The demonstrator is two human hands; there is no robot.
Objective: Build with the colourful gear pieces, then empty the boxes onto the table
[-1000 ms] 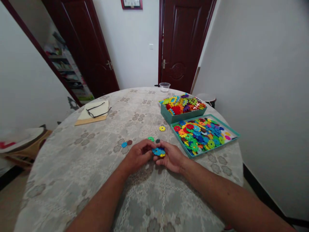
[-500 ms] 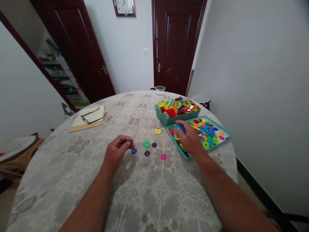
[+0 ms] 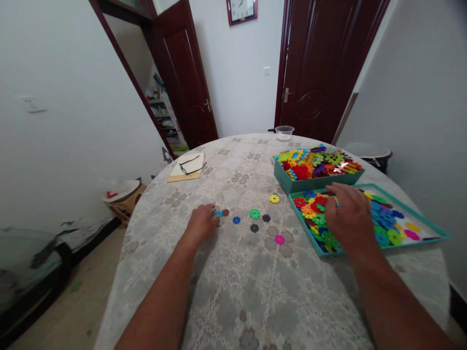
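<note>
Blue discs (image 3: 237, 220) now lie loose beside the left hand (image 3: 203, 223), whose curled fingers touch one; the right hand (image 3: 347, 215) has moved, spread flat, onto the tray (image 3: 430, 238), suggesting fresh pieces are being sought.

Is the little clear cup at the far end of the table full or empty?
Empty, as far as it shows: the clear cup stands upright on the table, and nothing coloured shows through its see-through wall.

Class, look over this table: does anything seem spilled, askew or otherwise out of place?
Nothing is spilled or damaged. A few loose discs lie on the tablecloth outside the teal tray, near the left hand. The right hand rests in the tray.
</note>
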